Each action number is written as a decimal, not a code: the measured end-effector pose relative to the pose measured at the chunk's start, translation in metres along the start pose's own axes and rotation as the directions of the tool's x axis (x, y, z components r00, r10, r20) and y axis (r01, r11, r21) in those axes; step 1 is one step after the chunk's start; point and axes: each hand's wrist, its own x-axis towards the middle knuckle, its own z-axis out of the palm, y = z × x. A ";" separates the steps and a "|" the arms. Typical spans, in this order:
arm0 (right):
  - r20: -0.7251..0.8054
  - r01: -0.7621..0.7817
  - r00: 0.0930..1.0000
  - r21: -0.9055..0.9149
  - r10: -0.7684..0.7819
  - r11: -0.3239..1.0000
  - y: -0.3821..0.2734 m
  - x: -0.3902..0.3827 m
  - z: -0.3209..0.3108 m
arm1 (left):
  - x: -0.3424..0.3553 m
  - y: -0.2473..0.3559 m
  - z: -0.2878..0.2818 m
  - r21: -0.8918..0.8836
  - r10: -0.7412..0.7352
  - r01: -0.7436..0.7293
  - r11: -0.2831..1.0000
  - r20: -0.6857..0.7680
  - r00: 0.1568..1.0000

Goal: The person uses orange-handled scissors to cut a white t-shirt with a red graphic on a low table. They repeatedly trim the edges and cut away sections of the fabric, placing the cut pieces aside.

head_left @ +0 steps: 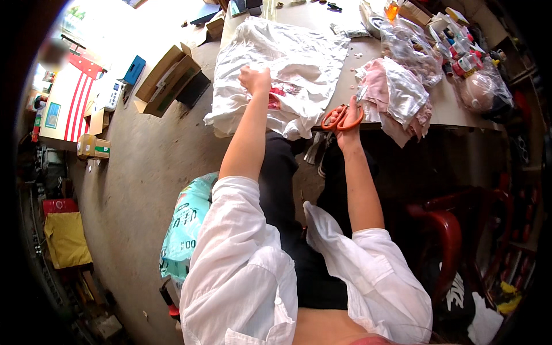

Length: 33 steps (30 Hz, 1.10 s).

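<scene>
A crumpled white cloth with a red printed patch is spread over the near left of the table and hangs over its front edge. My left hand is closed on the cloth, left of the red patch; its fingertips are hidden. At the table's front edge, my right hand holds a pair of scissors by their orange-red handles. The blades cannot be made out. Just right of the scissors lies a pile of pink and white cloth pieces, draping over the edge.
Clear plastic bags and small bottles crowd the table's right side. An open cardboard box stands to the left. A turquoise bag is beside my left arm, and a dark red wooden chair is at lower right.
</scene>
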 end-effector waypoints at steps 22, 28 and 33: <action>0.289 -0.149 0.938 -0.158 0.190 0.976 -0.009 -0.038 0.014 | -0.053 0.028 0.041 -0.354 0.468 -0.310 0.882 0.720 0.512; 0.372 -0.153 0.894 -0.275 0.251 0.949 -0.004 -0.037 0.008 | -0.055 0.026 0.037 -0.413 0.469 -0.224 0.883 0.749 0.468; 0.403 -0.240 0.847 -0.289 0.345 0.927 0.000 -0.040 0.008 | -0.061 0.036 0.033 -0.340 0.447 -0.293 0.894 0.724 0.525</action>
